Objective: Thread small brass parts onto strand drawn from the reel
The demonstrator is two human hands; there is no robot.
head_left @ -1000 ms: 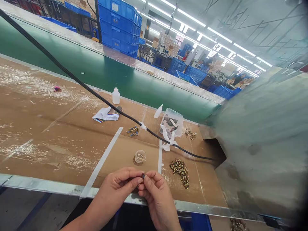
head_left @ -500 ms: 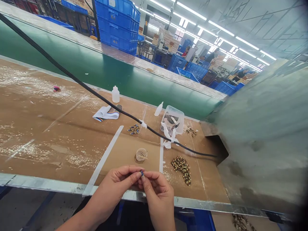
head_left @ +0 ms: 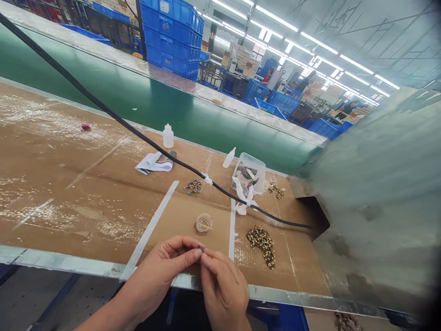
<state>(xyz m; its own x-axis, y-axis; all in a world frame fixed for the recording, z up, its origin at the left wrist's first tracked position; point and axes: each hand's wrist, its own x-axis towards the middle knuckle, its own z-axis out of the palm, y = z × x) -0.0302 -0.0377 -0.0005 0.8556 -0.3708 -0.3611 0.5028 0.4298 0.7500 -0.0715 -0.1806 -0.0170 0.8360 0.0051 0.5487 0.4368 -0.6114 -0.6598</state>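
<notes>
My left hand (head_left: pixel 165 269) and my right hand (head_left: pixel 222 287) meet at the near edge of the cardboard-covered bench (head_left: pixel 69 184). Their fingertips pinch one tiny dark part (head_left: pixel 200 249) between them. Just beyond the fingers stands a small clear round cup (head_left: pixel 203 223) with a thin stick in it. To the right lies a pile of small gold and black parts (head_left: pixel 261 239).
A black cable (head_left: pixel 138 135) crosses the bench diagonally, tied with white strips. Behind it are a clear plastic box (head_left: pixel 249 173), two small white bottles (head_left: pixel 167 136), a folded ribbon cable (head_left: pixel 154 163) and small part heaps (head_left: pixel 193 185). A green conveyor belt (head_left: pixel 193 117) runs beyond; a grey machine housing (head_left: pixel 375 197) stands right.
My hands have stayed at the bench edge, still pinching the tiny part; the fingers shifted slightly and the view moved a little.
</notes>
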